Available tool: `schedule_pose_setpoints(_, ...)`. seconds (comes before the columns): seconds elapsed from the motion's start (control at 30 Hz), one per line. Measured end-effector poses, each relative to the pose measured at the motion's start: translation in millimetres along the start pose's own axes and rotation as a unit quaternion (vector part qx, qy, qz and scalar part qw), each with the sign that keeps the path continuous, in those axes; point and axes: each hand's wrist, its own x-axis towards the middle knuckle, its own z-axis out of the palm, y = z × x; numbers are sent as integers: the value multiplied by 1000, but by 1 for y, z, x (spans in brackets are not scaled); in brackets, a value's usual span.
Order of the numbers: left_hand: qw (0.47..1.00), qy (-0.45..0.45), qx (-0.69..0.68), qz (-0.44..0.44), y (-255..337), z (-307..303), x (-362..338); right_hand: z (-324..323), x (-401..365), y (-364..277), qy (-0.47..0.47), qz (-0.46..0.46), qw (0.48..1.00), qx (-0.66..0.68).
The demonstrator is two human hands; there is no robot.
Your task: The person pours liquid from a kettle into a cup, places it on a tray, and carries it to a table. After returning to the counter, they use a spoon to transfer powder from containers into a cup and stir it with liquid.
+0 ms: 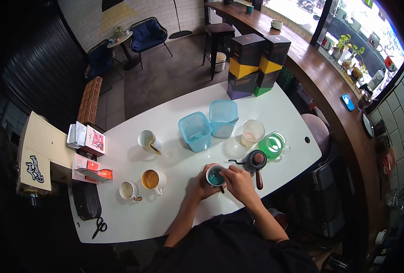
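Note:
A mug [216, 176] with a teal inside stands upright near the front edge of the white table [183, 164]. My left hand [205, 183] is wrapped round its left side. At the mug's right rim, my right hand [239, 182] has its fingers pressed together; what they hold, if anything, is too small to make out. Just right of my hands stands a dark gooseneck kettle [255, 161] with a wooden handle. Behind it are a green-tinted glass jug [272, 144] and a clear cup [253, 132]. Two light-blue plastic containers [195, 132] [223, 119] stand farther back.
Three mugs [149, 141] [153, 180] [129, 190] stand on the left side. Boxed packets [92, 141], a black case [86, 200] and scissors [100, 226] lie at the left edge. Stacked dark boxes [252, 63] rise at the back, beside a wooden counter [302, 59].

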Motion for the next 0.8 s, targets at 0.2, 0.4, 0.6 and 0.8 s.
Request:
schedule_pose_setpoints(0.2,1000,-1,10,7,-4,-1,1,-5,-2,-3,-35,0,999,12)
schedule_pose_setpoints(0.4,1000,-10,-7,-20,-1,-2,0,0,-1,-7,-22,-24,998,53)
schedule_pose_setpoints(0.6,1000,4,-4,23,-1,0,0,-3,2,-3,-17,-3,1000,-7)
schedule_pose_setpoints(0.8,1000,-5,-2,10,-4,0,0,-5,0,-2,-48,-15,999,9)
